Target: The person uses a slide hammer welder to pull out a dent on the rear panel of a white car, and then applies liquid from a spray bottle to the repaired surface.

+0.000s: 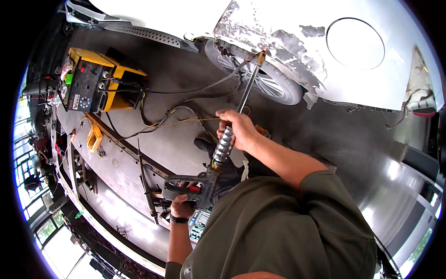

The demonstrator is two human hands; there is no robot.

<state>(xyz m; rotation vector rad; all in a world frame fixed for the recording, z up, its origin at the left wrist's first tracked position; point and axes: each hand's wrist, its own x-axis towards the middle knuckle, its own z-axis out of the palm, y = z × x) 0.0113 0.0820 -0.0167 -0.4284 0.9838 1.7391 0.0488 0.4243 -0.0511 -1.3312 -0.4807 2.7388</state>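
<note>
A dent puller tool (204, 190) with a black pistol-style body, red trigger and ribbed metal slide runs up diagonally from my body to the white car's scraped rear panel (292, 46). My left hand (182, 206) is wrapped round its handle at the lower end. My right hand (237, 128) is closed round the shaft at the top of the ribbed slide. The long chrome rod's brass tip (261, 57) meets the panel just above the wheel (274, 86), where a cable clamp (249, 56) sits beside it.
A yellow-and-black machine (88, 81) stands at upper left, trailing cables (181, 106) across the floor. A long metal beam (125, 144), a yellow tray (94, 137), a bar (145, 186) and an open tool case (199, 228) lie to the left. A round fuel flap (355, 43) is on the car's panel.
</note>
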